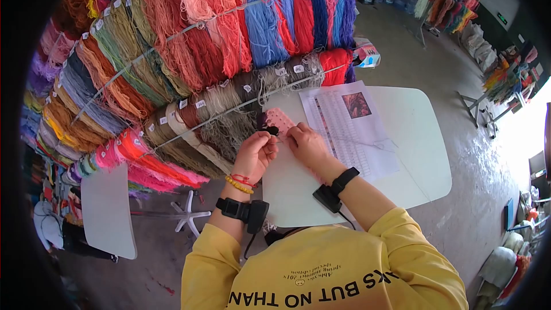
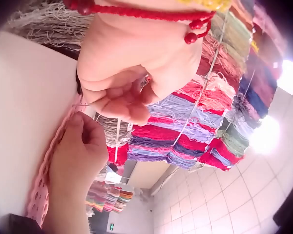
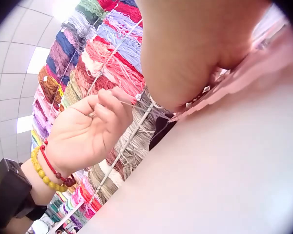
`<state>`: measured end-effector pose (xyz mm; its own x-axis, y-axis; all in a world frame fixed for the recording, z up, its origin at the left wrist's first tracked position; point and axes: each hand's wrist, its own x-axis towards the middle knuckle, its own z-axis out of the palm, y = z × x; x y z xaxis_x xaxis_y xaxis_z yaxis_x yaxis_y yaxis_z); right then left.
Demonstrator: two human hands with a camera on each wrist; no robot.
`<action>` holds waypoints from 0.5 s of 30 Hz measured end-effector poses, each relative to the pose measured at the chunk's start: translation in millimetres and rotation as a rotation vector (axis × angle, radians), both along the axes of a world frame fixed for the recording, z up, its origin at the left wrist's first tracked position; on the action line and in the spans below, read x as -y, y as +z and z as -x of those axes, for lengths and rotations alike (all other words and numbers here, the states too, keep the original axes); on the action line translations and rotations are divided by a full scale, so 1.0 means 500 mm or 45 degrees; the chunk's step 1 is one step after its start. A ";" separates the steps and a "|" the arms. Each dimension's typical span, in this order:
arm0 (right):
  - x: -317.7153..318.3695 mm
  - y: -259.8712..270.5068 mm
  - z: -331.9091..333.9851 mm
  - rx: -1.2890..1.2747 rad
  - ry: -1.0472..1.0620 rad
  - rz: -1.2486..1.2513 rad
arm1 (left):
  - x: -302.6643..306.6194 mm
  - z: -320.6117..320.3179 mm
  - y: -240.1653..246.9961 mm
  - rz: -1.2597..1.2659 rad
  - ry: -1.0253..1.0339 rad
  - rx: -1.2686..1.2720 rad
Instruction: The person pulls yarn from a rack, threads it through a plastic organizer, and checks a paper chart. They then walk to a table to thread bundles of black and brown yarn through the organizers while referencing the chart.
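Observation:
A pink strip with rows of holes (image 1: 278,118) lies at the table's left side, dark yarn (image 1: 270,130) at its end. My right hand (image 1: 310,147) grips its edge; in the right wrist view that hand (image 3: 195,53) covers much of the strip (image 3: 244,80). My left hand (image 1: 256,152) is just left of it, fingers curled. Seen from the right wrist, a thin thread (image 3: 145,106) runs from the pinched fingertips of my left hand (image 3: 95,124) toward the strip's end. In the left wrist view the strip (image 2: 41,175) passes along my right hand (image 2: 78,158).
The white table (image 1: 422,138) carries a printed chart (image 1: 350,132) with a loose thread across it. Hanging yarn skeins (image 1: 229,103) on metal rods crowd its left and far edges. A second white table (image 1: 107,212) and a chair base (image 1: 189,215) stand at left.

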<state>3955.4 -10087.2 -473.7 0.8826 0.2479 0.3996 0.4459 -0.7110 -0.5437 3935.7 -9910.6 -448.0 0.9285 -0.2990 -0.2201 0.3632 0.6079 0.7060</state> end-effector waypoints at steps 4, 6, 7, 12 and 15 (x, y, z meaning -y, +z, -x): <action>-0.001 -0.002 0.003 0.046 -0.004 -0.149 | -0.014 -0.006 -0.041 0.452 -0.249 -0.005; -0.002 0.003 0.007 0.102 0.018 -0.257 | 0.002 -0.001 -0.053 0.348 -0.185 -0.093; 0.002 0.007 0.009 0.154 0.043 -0.298 | 0.009 0.000 -0.058 0.225 -0.111 -0.176; 0.008 0.016 0.017 0.217 0.060 -0.295 | 0.017 0.013 -0.036 -0.293 0.031 -0.359; 0.006 0.018 0.018 0.207 0.056 -0.238 | -0.012 0.017 -0.028 -0.327 -0.099 -0.328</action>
